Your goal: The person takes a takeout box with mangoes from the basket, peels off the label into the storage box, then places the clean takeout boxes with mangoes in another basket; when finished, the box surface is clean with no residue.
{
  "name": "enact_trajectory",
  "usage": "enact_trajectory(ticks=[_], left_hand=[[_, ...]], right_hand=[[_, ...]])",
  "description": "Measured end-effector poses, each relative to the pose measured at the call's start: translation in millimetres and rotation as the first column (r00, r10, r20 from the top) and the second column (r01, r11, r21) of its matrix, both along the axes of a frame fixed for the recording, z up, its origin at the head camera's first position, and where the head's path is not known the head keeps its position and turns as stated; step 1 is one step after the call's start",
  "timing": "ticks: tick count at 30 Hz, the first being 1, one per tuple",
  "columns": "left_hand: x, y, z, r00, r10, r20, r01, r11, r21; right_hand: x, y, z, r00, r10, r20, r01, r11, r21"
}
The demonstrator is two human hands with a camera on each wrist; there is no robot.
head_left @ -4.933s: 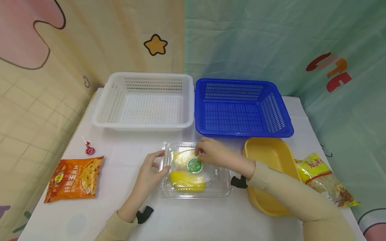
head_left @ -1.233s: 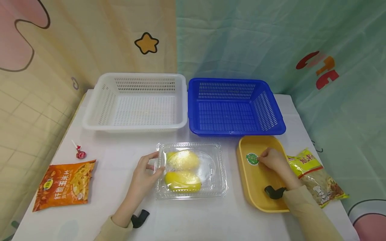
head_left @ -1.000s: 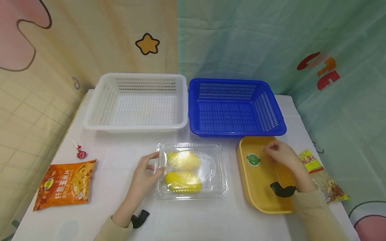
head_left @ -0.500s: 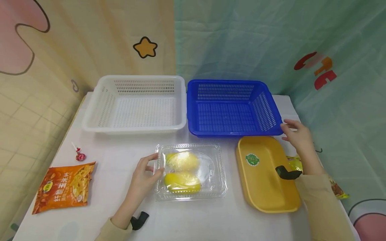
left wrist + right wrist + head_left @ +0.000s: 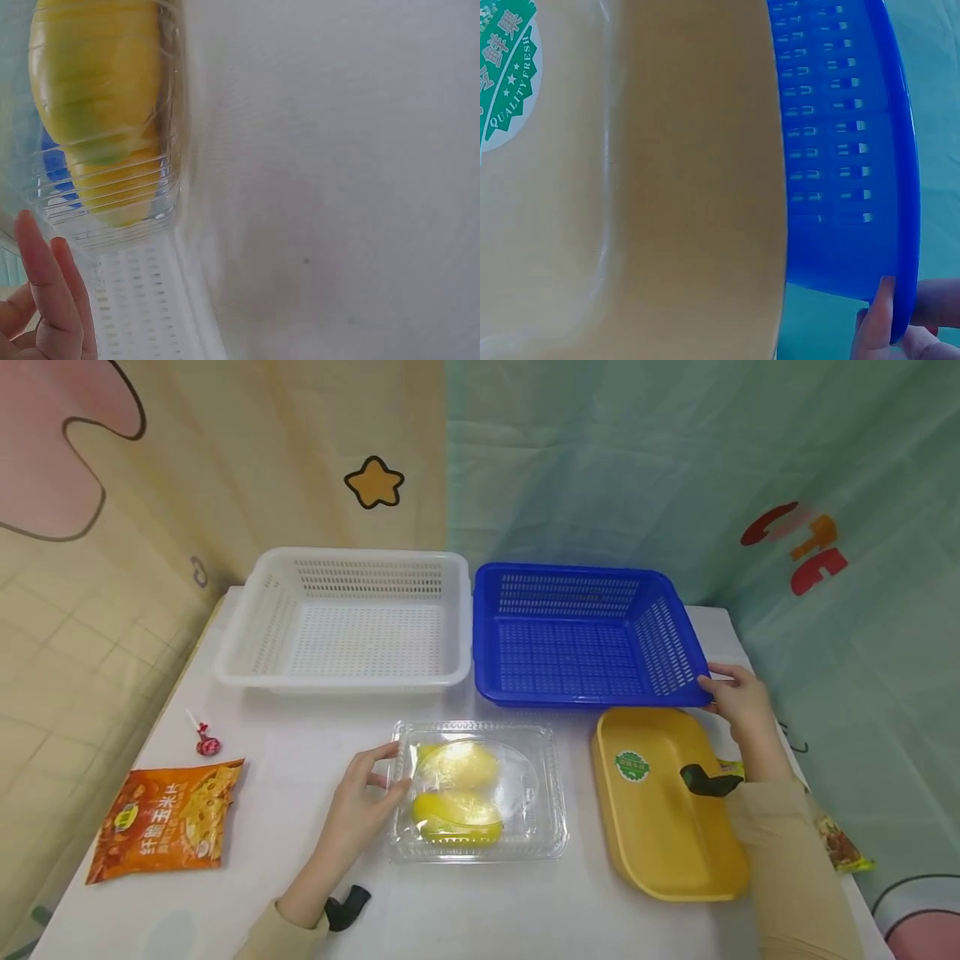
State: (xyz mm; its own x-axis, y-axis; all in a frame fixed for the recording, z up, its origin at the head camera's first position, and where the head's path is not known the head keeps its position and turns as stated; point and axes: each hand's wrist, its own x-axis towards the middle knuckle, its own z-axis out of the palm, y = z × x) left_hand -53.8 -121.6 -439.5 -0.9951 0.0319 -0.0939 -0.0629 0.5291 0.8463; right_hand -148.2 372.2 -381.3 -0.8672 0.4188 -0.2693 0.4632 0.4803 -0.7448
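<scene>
My left hand point(image 5: 360, 802) rests with thumb and fingers spread along the left edge of a clear plastic clamshell box point(image 5: 543, 827). Its fingers lie nearly straight against the box's end in the left wrist view. Two yellow mango-like fruits point(image 5: 457, 817) lie inside. My right hand point(image 5: 744, 703) grips the front right corner of the blue plastic basket point(image 5: 585, 700), thumb and fingers on either side of the rim in the right wrist view. Below it stands a yellow plastic basin point(image 5: 667, 835), with a round green-and-white sticker point(image 5: 632, 767) on its inner surface.
A white plastic basket point(image 5: 345, 681) stands left of the blue one. At the left lie a red lollipop point(image 5: 208, 743) and an orange snack bag point(image 5: 168, 818). Another food bag point(image 5: 840, 843) is mostly hidden behind my right arm. Curtains hang around the white table point(image 5: 480, 910).
The sticker has moved from the clear box's lid to the yellow basin. My right hand has let go of it, moved up and right, and now grips the blue basket's corner.
</scene>
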Motion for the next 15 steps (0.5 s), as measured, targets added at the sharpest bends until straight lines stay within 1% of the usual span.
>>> enact_trajectory(ticks=[1,4,6,7,8,10,11,12,13,15], left_hand=[[-0.6,-0.4,0.5,1.0,-0.006,-0.014,0.006,1.0,-0.003],[-0.3,-2.9,4.1,0.999,-0.019,-0.031,0.019,1.0,0.003],[1.8,-6.0,9.2,0.999,-0.024,-0.022,0.025,0.999,0.046],[2.9,-7.9,12.0,0.999,-0.028,-0.016,0.029,0.997,0.072],[4.3,-10.2,16.2,0.999,-0.034,-0.009,0.035,0.995,0.099],[6.8,-15.1,27.1,0.998,-0.056,-0.013,0.057,0.988,0.146],[6.9,-17.2,34.1,0.997,-0.069,-0.026,0.072,0.983,0.168],[6.1,-18.9,41.4,0.995,-0.085,-0.049,0.092,0.979,0.18],[4.2,-20.0,48.8,0.992,-0.099,-0.075,0.112,0.976,0.186],[-3.6,-20.0,65.1,0.985,-0.119,-0.126,0.142,0.971,0.192]], right_hand=[[-2.5,4.9,-4.8,1.0,-0.023,0.001,0.024,1.0,-0.011],[-11.0,15.2,-16.1,0.998,-0.056,0.018,0.057,0.998,-0.039],[-18.4,27.9,-30.7,0.994,-0.108,0.006,0.108,0.991,-0.074],[-21.2,34.7,-36.8,0.994,-0.108,0.002,0.108,0.99,-0.087],[-22.8,38.9,-39.4,0.995,-0.098,0.003,0.097,0.991,-0.094],[-25.5,48.0,-48.1,0.994,-0.109,0.003,0.108,0.989,-0.1],[-26.4,52.3,-51.8,0.993,-0.115,0.0,0.114,0.988,-0.104],[-26.5,54.4,-52.6,0.994,-0.105,0.007,0.105,0.99,-0.096],[-26.3,55.4,-52.9,0.996,-0.085,0.012,0.086,0.992,-0.094],[-24.1,51.9,-50.9,0.996,-0.083,0.021,0.084,0.993,-0.077]])
